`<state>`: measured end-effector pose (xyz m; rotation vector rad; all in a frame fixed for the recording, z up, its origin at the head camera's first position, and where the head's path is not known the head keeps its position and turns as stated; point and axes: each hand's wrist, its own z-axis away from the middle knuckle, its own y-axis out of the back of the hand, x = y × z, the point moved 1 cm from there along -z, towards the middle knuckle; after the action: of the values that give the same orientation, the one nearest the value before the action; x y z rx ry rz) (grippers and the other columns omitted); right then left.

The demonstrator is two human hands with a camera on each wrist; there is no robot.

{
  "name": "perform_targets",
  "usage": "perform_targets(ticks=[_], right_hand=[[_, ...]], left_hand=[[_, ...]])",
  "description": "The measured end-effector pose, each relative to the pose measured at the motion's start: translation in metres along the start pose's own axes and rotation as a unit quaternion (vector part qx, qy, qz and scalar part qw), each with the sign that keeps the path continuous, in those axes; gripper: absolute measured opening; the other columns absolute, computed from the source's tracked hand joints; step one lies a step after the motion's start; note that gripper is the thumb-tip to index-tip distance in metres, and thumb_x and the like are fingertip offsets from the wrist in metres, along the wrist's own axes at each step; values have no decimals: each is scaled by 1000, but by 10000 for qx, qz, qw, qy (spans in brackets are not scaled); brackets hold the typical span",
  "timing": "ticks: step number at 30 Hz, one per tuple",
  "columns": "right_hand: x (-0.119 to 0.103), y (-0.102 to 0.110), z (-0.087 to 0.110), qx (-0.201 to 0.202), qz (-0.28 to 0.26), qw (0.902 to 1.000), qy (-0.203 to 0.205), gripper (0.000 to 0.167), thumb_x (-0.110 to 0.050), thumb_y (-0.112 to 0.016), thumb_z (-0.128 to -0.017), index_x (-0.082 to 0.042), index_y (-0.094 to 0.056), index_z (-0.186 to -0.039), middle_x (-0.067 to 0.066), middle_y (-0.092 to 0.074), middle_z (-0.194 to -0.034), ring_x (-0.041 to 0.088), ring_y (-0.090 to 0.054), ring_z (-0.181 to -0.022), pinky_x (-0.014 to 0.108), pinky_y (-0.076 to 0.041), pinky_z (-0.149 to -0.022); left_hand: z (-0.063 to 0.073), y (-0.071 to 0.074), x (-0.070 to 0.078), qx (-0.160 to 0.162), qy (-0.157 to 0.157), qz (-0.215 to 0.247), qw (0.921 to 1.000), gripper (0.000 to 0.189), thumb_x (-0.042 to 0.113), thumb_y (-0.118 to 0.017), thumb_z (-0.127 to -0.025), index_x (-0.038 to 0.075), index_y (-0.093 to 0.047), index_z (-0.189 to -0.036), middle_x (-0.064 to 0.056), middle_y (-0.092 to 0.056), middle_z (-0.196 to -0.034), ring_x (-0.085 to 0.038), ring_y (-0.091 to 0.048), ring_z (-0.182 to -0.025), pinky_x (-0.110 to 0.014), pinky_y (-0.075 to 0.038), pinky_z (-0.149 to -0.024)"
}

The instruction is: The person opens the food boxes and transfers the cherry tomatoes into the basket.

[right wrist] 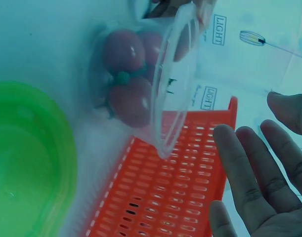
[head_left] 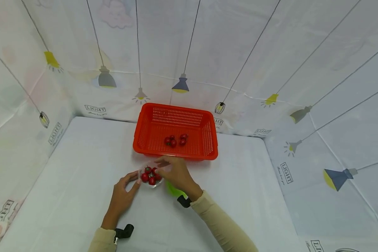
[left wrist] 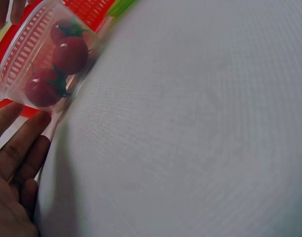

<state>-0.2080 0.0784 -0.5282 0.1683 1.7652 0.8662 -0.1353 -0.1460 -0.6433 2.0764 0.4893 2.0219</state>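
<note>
A clear plastic container (head_left: 140, 174) stands on the white tabletop with several cherry tomatoes (head_left: 152, 181) in it. My left hand (head_left: 122, 199) rests against the container's left side, thumb and fingers spread along the wall; the left wrist view shows its fingertips touching the container (left wrist: 15, 94). Over the container's right side hovers my right hand (head_left: 174, 173). In the right wrist view, the fingers (right wrist: 249, 192) of that hand are extended and apart, with nothing held. A green bowl (right wrist: 66, 163), mostly covered by the right forearm in the head view, sits beside the container.
Behind the container is a red perforated basket (head_left: 208, 154) with several more cherry tomatoes (head_left: 173, 142) on its floor. White printed sheeting (head_left: 239, 70) with lamp drawings rises around the back and sides of the white table (head_left: 91, 157).
</note>
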Motion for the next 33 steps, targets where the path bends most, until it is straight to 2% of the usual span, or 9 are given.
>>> perform_targets(ticks=[5,9,16,23,33], right_hand=[[7,-11,7,-214,-6,9997,-106,30,-16,-81,-95,-15,-77,-125,7,-80,-121,26,-77,-109,48,-59,-100],[8,-18,10,-369,134,9991,-129,34,-14,-83,-94,-10,-76,-126,7,-80,-121,26,-77,-107,45,-61,-96],[2,-21,11,-498,346,9976,-326,39,-17,-84,-93,-15,-75,-130,5,-78,-127,27,-74,-111,45,-62,-94],[3,-29,10,-500,958,9935,-359,41,-20,-86,-92,-20,-75,-131,-1,-77,-128,22,-70,-110,27,-54,-91],[2,-29,10,-417,1033,9937,-144,37,-16,-86,-91,-16,-77,-127,1,-78,-125,23,-72,-107,24,-56,-89]], left_hand=[[0,-1,1,-3,25,3,10000,46,38,-66,-106,18,-61,-148,-8,-72,-140,-33,-55,-141,-66,-34,-119],[0,-1,1,-3,60,-41,10000,46,39,-65,-106,19,-61,-148,-7,-71,-140,-32,-54,-141,-66,-35,-119],[1,-1,0,22,-1,-35,10000,46,39,-65,-107,19,-62,-148,-7,-72,-139,-32,-55,-141,-66,-35,-118],[2,-1,-1,28,3,-30,10000,48,44,-65,-106,20,-62,-147,-6,-72,-139,-32,-55,-140,-66,-36,-118],[2,-1,2,54,9,-109,9999,43,40,-63,-108,21,-63,-146,-6,-73,-138,-32,-56,-139,-66,-37,-115]])
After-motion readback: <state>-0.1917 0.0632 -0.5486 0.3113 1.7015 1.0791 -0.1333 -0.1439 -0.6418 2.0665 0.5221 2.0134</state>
